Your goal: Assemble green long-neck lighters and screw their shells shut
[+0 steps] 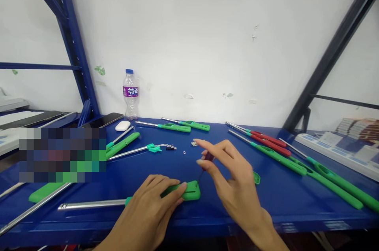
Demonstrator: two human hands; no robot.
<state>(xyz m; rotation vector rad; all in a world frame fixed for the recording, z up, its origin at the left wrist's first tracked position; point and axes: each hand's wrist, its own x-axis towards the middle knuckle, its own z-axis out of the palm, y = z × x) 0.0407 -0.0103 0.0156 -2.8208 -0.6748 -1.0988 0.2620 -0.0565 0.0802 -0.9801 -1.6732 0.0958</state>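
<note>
A green long-necked lighter point(193, 193) lies on the blue table near its front edge, its metal tube pointing left. My left hand point(149, 207) is closed around its handle and presses it down. In my right hand point(238, 182), thumb and fingers pinch a small screwdriver point(209, 156) with a dark red handle. Its thin shaft slants down to the right end of the lighter's handle. Beyond my hands lies a metal tube with a teal inner part point(153, 148), wires and a black igniter piece point(171, 148). A small green cover point(256, 178) sits right of my right hand.
Green and red lighters point(268, 144) lie at the right, and two green ones point(177, 127) at the back. More lie left, partly blurred out. A plastic bottle point(130, 97), a white case point(122, 125) and a phone point(102, 120) stand near the wall. Power strips point(340, 156) are at the right.
</note>
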